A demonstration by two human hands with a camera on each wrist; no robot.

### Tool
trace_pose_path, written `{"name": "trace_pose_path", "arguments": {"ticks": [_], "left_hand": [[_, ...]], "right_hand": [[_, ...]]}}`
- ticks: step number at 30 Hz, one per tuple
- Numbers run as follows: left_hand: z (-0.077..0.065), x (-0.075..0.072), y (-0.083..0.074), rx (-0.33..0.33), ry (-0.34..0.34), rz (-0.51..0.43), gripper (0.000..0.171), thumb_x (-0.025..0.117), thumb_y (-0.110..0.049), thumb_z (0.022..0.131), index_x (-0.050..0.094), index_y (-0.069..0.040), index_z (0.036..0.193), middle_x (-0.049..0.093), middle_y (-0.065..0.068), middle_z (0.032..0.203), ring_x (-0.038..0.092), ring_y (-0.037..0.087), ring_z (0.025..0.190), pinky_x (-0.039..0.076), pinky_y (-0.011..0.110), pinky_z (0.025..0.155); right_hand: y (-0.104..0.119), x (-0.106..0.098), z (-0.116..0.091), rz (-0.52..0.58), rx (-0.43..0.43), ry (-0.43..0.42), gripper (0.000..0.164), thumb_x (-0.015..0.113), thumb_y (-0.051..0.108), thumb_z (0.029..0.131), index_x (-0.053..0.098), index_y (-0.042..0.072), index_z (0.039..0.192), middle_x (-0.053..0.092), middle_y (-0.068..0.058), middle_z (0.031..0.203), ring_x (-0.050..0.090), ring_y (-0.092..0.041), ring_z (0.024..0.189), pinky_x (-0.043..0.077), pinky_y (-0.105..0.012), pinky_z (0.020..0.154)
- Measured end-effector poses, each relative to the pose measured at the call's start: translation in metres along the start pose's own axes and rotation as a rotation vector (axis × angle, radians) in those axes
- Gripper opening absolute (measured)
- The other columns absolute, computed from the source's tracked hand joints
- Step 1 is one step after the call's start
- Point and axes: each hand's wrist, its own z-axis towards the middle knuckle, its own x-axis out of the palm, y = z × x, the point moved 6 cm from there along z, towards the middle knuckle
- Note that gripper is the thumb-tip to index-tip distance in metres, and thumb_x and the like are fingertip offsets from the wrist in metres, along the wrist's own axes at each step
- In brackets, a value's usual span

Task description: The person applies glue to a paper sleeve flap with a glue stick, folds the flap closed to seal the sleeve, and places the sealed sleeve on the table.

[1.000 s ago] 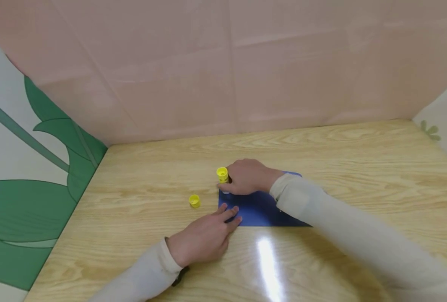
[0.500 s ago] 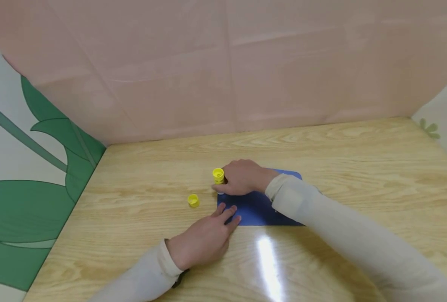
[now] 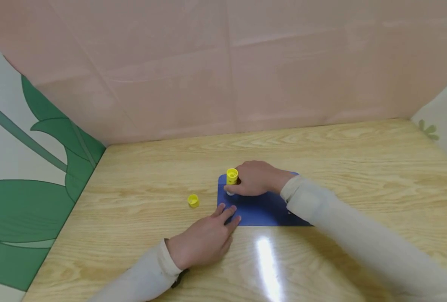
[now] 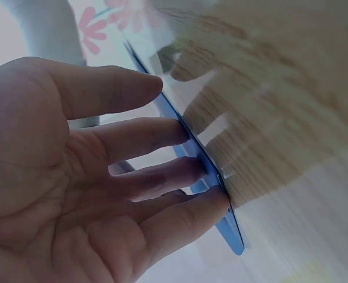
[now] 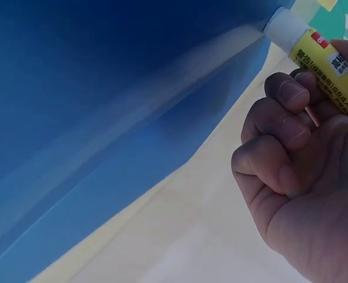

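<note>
My right hand (image 3: 255, 178) grips a yellow glue stick (image 3: 232, 176), its white end down on a blue envelope (image 3: 257, 212). In the right wrist view the glue stick (image 5: 327, 62) meets the envelope (image 5: 103, 100) close to the fold of its flap, and a pale glossy streak runs along that fold. My left hand (image 3: 206, 239) has its fingers spread, fingertips resting on the near left corner of the envelope. From the left wrist view, those fingers (image 4: 191, 218) press on the blue sheet, and the thumb is apart from the other fingers.
A small yellow cap (image 3: 193, 200) lies on the wooden table (image 3: 152, 176), left of the envelope. A pinkish cloth wall (image 3: 170, 84) rises behind the table, and a green leaf-patterned panel (image 3: 19, 201) borders the left side.
My right hand slid the glue stick slightly left along the envelope's far side, then back to the right, uncovering the far left corner. The left hand and the cap stay put.
</note>
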Motion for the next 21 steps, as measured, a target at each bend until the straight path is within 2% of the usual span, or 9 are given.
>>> {"name": "trace_pose_path", "arguments": {"ticks": [6,13,18,21], "left_hand": [[0.002,0.0,0.002,-0.017,0.032,-0.016,0.047,0.046,-0.026,0.105,0.046,-0.004,0.147,0.038,0.018,0.157,0.039,0.038,0.144,0.038,0.042,0.116],[0.001,0.0,0.0,-0.013,0.023,-0.007,0.047,0.046,-0.025,0.105,0.046,-0.004,0.147,0.038,0.019,0.157,0.038,0.036,0.145,0.036,0.041,0.118],[0.001,0.0,0.0,-0.003,-0.003,0.005,0.046,0.046,-0.023,0.105,0.047,-0.003,0.146,0.04,0.019,0.155,0.039,0.035,0.145,0.036,0.041,0.118],[0.001,0.001,0.001,-0.001,-0.011,0.009,0.046,0.047,-0.023,0.105,0.048,-0.003,0.146,0.041,0.019,0.155,0.039,0.036,0.144,0.036,0.041,0.118]], "right_hand": [[-0.027,-0.002,-0.027,0.017,0.049,-0.009,0.039,0.056,0.052,0.096,0.06,0.019,0.075,0.055,0.004,0.066,0.052,-0.012,0.058,0.041,-0.026,0.055],[-0.068,-0.006,-0.07,0.043,0.117,-0.059,0.04,0.057,0.054,0.095,0.058,0.019,0.075,0.052,0.004,0.064,0.048,-0.011,0.056,0.038,-0.026,0.053],[-0.093,-0.009,-0.101,0.063,0.16,-0.071,0.04,0.056,0.054,0.096,0.067,0.016,0.103,0.049,0.003,0.066,0.047,-0.011,0.06,0.038,-0.026,0.054],[-0.103,-0.009,-0.113,0.064,0.186,-0.082,0.042,0.057,0.052,0.097,0.066,0.014,0.112,0.048,0.003,0.064,0.047,-0.01,0.06,0.038,-0.026,0.055]]}}
